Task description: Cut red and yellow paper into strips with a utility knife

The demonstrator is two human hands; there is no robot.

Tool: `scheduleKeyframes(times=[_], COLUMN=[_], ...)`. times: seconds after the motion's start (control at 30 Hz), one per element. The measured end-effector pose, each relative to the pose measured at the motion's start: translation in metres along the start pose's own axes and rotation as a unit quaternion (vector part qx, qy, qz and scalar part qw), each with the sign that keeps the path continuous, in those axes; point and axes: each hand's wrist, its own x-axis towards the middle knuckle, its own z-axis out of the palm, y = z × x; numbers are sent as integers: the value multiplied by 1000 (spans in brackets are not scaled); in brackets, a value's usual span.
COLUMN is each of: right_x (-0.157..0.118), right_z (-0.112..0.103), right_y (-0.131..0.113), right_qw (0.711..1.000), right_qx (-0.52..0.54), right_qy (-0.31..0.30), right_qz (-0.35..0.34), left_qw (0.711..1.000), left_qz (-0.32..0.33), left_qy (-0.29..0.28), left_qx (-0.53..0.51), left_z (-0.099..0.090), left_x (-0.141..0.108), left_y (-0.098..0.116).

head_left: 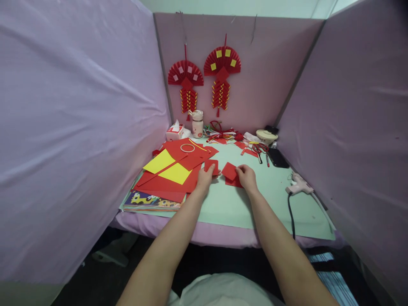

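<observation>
Between the thumb and fingers of my left hand (205,177) is a small red paper square (211,165), held just above the mat. My right hand (247,177) pinches the corner of another red paper piece (229,171), tilted like a diamond. Under that one, a further red paper piece (233,182) shows; whether it lies on the mat or is held too, I cannot tell. A gap separates the two hands. Left of them lie large red paper sheets (165,185) with yellow paper (174,173) and a white ring (187,148) on top.
A glue gun (299,185) with its cord lies at the right of the green mat (270,212). Scissors (259,147) and a black phone (278,157) are behind it. A bottle (197,124) and tissue box (175,131) stand at the back, below hanging red paper fans (222,63). Fabric walls enclose the table.
</observation>
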Motion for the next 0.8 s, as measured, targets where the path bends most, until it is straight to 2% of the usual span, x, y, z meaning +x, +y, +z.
scheduleKeyframes(times=[0.07, 0.13, 0.27, 0.33, 0.4, 0.5, 0.57, 0.67, 0.73, 0.8], right_x=[2, 1, -9, -11, -9, 5, 19, 38, 44, 44], right_z=[-7, -7, 5, 6, 0, -18, -30, -41, -43, -40], right_y=[0, -3, -15, -21, -29, -43, -51, -55, -52, -47], right_qw=[1000, 999, 996, 995, 994, 986, 980, 973, 957, 934], right_qx=[8, 27, 40, 23, 2, -26, -52, -122, -191, -268], right_qy=[5, -18, -86, -95, -105, -163, -192, -195, -210, -224], right_qz=[8, 7, -8, -14, -20, -20, -6, 28, 55, 71], left_qw=[1000, 1000, 994, 986, 978, 962, 954, 946, 928, 901], left_qz=[-6, -7, -17, -19, -15, -11, 3, 58, 102, 135], left_qy=[0, -14, -106, -154, -189, -223, -213, -132, -95, -103], left_qx=[-1, 2, 26, 55, 92, 159, 209, 289, 345, 399], left_z=[-1, -1, 5, 9, 13, 20, 22, 19, 16, 13], left_x=[2, 1, -7, -13, -15, -12, -6, -2, -6, -16], left_y=[1, 2, 2, 3, 6, 16, 24, 29, 26, 18])
